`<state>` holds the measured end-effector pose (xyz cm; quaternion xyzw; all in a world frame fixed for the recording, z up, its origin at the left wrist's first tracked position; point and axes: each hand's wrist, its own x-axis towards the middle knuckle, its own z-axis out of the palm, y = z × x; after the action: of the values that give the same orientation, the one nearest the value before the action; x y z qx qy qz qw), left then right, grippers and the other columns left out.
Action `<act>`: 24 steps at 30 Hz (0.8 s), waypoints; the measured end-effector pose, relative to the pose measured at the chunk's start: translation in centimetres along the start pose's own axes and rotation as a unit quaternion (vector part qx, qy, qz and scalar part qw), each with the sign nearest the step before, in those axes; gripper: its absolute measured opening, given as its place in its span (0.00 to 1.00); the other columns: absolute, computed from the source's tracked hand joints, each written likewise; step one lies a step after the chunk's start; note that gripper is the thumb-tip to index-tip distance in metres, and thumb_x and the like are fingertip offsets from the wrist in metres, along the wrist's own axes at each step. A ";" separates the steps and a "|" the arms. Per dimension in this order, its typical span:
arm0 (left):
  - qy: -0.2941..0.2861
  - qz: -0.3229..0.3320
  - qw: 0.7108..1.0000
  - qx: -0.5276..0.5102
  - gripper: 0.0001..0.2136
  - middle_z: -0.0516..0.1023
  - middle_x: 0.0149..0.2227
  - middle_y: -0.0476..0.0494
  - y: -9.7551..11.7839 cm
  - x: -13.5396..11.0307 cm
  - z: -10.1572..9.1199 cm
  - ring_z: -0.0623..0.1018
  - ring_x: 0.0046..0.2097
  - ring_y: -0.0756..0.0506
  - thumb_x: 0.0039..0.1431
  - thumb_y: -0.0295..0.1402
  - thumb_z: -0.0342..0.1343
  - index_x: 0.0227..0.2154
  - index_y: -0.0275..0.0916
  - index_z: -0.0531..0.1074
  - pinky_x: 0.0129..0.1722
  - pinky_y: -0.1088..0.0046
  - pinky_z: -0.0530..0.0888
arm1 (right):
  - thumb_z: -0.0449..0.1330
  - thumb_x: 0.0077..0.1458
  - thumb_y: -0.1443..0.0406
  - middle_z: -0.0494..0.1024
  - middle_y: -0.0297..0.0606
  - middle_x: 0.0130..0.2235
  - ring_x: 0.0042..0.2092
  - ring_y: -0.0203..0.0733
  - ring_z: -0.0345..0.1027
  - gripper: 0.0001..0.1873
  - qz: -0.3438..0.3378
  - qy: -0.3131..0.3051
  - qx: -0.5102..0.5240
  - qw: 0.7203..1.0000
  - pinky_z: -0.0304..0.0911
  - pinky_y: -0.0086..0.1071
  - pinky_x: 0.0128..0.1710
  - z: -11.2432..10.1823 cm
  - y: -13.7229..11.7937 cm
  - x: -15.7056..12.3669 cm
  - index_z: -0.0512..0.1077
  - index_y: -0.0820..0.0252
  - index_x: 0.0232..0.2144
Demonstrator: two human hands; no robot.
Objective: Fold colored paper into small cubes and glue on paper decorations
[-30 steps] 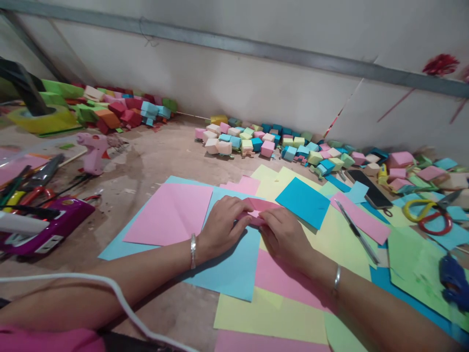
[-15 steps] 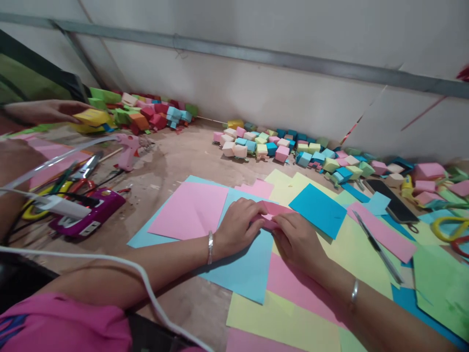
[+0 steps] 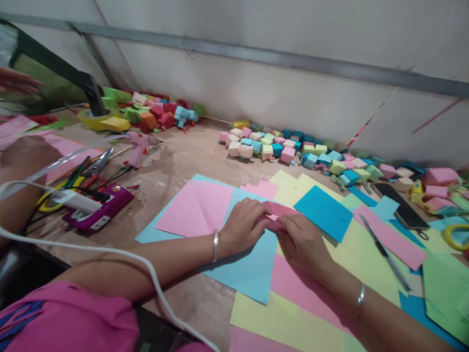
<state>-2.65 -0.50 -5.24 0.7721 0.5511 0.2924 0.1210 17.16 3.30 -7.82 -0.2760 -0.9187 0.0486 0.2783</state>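
A small folded pink paper [image 3: 279, 211] lies on overlapping coloured sheets at the middle of the table. My left hand [image 3: 246, 226] pinches its left side with curled fingers. My right hand [image 3: 303, 241] presses down on its right side, fingers bent over it. Both wrists wear silver bangles. A creased pink square sheet [image 3: 196, 208] lies just left of my left hand on a light blue sheet [image 3: 249, 266]. A darker blue square [image 3: 324, 212] sits just right of the folded piece.
Rows of small coloured paper cubes [image 3: 278, 146] line the wall, with another heap [image 3: 157, 110] at the back left. A pink glue gun [image 3: 137, 146], a purple power strip [image 3: 98, 210], a phone [image 3: 401, 205] and a pen [image 3: 388, 254] lie around. Another person's hand [image 3: 16, 80] shows at far left.
The view has swung left, shifting everything rightward. My hands stay on the folded pink paper. The other person's hand at far left set down a yellow piece and pulled back.
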 end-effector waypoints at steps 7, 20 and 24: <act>-0.008 0.001 1.000 0.002 0.11 0.75 0.38 0.44 -0.2 -0.2 0.1 0.70 0.42 0.41 0.56 0.38 0.60 0.40 0.40 0.70 0.42 0.63 0.65 | 0.52 0.60 0.69 0.75 0.47 0.39 0.41 0.48 0.66 0.10 0.008 -0.004 0.005 1.000 0.63 0.41 0.38 0.2 0.2 -0.3 0.69 0.62 0.43; 0.127 -0.034 0.991 -0.036 0.14 0.71 0.41 0.42 -0.3 -0.2 0.1 0.69 0.45 0.42 0.49 0.22 0.56 0.39 0.39 0.65 0.46 0.61 0.68 | 0.54 0.57 0.72 0.77 0.44 0.38 0.41 0.46 0.69 0.08 0.042 0.097 0.066 0.992 0.66 0.42 0.40 -0.6 -0.5 0.0 0.72 0.60 0.38; 0.182 -0.076 0.975 -0.098 0.19 0.70 0.45 0.40 -0.6 0.2 -0.2 0.70 0.47 0.41 0.50 0.27 0.60 0.45 0.39 0.63 0.43 0.62 0.70 | 0.54 0.59 0.73 0.77 0.44 0.41 0.45 0.46 0.69 0.11 0.049 0.145 0.081 0.985 0.67 0.43 0.45 -1.3 -0.4 0.2 0.72 0.57 0.41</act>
<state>-3.21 -0.12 -5.35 0.6457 0.5899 0.4709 0.1155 17.50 2.98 -6.58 -0.3014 -0.8469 0.0957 0.4275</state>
